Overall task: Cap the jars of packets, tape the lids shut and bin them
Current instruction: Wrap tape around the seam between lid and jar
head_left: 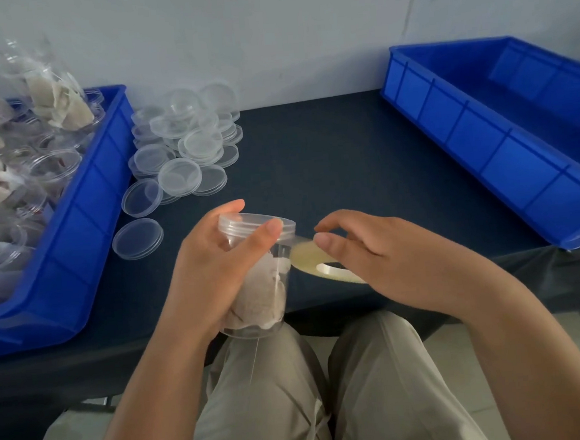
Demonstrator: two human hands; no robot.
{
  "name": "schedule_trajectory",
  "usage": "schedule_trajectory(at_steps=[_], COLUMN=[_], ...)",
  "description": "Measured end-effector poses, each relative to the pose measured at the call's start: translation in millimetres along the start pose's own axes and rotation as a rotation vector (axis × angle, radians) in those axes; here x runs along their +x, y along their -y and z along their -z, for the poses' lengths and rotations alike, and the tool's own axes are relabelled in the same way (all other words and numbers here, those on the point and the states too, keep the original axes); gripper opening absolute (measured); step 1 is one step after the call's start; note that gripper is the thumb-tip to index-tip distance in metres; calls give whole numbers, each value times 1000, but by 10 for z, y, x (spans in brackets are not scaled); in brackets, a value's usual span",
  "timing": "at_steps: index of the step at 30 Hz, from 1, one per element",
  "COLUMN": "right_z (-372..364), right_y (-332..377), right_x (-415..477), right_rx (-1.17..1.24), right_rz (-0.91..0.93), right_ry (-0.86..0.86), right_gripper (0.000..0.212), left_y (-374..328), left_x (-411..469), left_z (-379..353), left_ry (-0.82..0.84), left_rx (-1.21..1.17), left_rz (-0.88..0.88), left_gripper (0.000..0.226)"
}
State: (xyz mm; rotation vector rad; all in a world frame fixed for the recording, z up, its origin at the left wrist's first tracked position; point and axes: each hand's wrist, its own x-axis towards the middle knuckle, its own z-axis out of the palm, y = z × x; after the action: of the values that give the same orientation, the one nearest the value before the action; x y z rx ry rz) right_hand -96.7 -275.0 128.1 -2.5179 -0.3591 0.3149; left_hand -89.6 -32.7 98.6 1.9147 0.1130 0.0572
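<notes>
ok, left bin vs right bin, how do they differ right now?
The left bin is crowded with clear jars of packets, uncapped where their rims show. The right bin shows only bare blue floor in the part in view. The pile of loose lids lies right beside the left bin, well apart from the right bin. Both are blue ribbed plastic bins on the dark table.

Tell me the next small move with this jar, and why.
Probably turn the jar in the left hand so the strip of tape winds round the lid seam. The lid is on, and the strip runs taut from the tape roll in the right hand to the jar just under the lid.
</notes>
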Motion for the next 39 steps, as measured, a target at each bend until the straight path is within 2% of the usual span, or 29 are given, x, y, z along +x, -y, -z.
schedule_trajectory(at_steps=[4,10,13,15,18,21,27,30,32,36,39], right_z=[1,15,26,33,34,20,11,-11,-34,-121,-191], right_y=[3,8,18,32,51,63,115,107,101,115,126], right_x=[15,64,62,64,58,37,10,2,0,-13,-25], right_rx=[-60,-58,-59,-60,-71,-92,-110,-170,-201,-234,-261], right_rz=[25,16,22,21,11,11,12,7,2,1,-18], right_ry=[-31,-63,-55,-56,-52,-78,-90,-138,-178,-190,-182], right_gripper=[66,77,74,72,73,75,73,70,70,70,71], left_y=[1,68,90,117,164,171,199,219,217,168,121], left_x=[-10,-12,-27,-19,7,9,48,78,60,18,22], left_z=[72,103,103,109,122,118,111,123,115,87,55], left_ry=[100,398,582,616,587,621,624,468,434,323,217], left_rx=[-196,-687,-855,-879,-839,-821,-763,-613,-531,-164,-8], left_rz=[63,294,330,311,239,164,110,67,36,-119,-202], left_gripper=[98,87,87,93,98,91,92,86,80,92,91])
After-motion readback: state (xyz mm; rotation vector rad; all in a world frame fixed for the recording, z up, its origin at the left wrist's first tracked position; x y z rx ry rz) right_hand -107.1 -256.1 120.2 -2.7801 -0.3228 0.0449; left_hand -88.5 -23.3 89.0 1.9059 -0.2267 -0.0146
